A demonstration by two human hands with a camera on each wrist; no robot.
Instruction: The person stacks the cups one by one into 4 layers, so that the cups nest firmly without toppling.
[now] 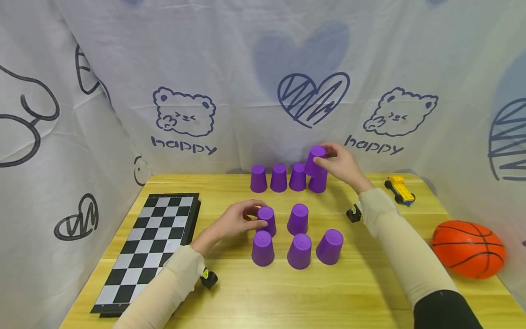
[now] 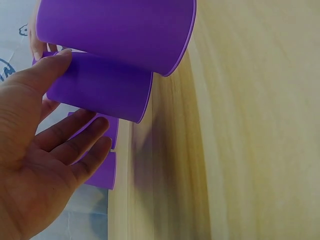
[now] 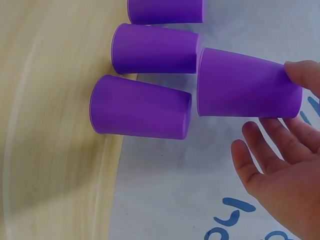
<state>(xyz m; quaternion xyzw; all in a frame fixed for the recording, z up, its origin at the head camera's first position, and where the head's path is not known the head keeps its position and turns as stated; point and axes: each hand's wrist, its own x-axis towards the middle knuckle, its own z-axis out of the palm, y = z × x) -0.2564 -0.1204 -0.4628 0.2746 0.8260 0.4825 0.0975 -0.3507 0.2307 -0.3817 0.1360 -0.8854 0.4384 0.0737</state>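
My right hand (image 1: 340, 164) pinches an upside-down purple cup (image 3: 250, 85) between thumb and fingers. That cup is off the table, over the right end of a back row of several purple cups (image 1: 258, 179); its rim is by the tops of the last two. Nearer, my left hand (image 1: 238, 219) has thumb and fingers around another upside-down purple cup (image 2: 100, 85); the thumb lies along its side. To the right of this cup stands a second purple cup (image 1: 297, 219). In front are three more purple cups (image 1: 299, 251), all mouth down.
A black-and-white checkered board (image 1: 152, 242) lies on the left of the wooden table (image 1: 246, 297). Towards the right are a yellow toy truck (image 1: 400, 189) at the back and an orange basketball (image 1: 468, 249) nearer. A printed cloth (image 1: 246, 114) hangs behind the table and at its sides.
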